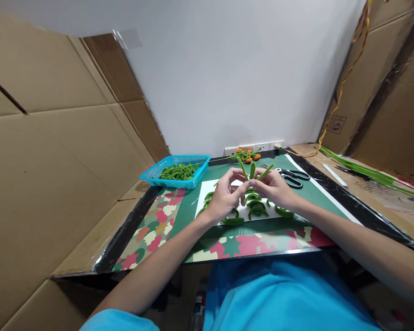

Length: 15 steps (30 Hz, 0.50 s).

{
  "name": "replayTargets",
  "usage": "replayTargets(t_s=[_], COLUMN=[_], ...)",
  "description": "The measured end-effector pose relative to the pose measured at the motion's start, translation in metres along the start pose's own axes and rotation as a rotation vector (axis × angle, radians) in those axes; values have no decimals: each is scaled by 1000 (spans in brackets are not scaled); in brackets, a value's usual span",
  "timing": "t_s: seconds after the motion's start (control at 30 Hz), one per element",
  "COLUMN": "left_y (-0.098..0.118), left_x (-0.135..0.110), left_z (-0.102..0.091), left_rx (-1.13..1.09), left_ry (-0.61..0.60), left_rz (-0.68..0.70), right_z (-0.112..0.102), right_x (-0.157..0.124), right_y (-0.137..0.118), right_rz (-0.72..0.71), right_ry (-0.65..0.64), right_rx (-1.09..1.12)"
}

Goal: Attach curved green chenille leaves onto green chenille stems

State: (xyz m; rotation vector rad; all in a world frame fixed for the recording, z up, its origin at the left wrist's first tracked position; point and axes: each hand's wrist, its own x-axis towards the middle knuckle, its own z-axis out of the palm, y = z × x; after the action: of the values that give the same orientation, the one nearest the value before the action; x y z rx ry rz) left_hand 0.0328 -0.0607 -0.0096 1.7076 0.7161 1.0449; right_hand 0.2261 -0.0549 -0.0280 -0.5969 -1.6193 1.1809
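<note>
Pinched between my left hand (227, 195) and my right hand (271, 187) is a small bunch of green pipe cleaner pieces (253, 170), with three prongs fanning upward. Fingertips of both hands meet at its base, above a white sheet (207, 187). On that sheet lie several curved green pipe cleaner pieces (257, 211), set out in rough rows, partly hidden by my hands. Close beyond my right hand rest scissors with black handles (294, 178).
At the back left, a blue plastic basket (192, 184) holds many green pieces. Orange and green pipe cleaner flowers (249, 155) lie near the wall sockets (262, 147). Long green stems (362, 168) and a white strip (334, 175) lie at right. Cardboard walls (55, 151) flank the table.
</note>
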Motion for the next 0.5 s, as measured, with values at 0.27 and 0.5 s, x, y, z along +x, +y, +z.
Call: replayTargets(t_s=[0.27, 0.5], left_y=[-2, -5], left_x=[4, 8], left_z=[-1, -4], left_rx=[-42, -81], left_ry=[29, 9], left_rz=[-36, -82], right_z=[1, -1], right_x=[-2, -2], right_y=[-3, -4], right_rz=[-49, -91], right_ry=[114, 280], right_rx=[-56, -10])
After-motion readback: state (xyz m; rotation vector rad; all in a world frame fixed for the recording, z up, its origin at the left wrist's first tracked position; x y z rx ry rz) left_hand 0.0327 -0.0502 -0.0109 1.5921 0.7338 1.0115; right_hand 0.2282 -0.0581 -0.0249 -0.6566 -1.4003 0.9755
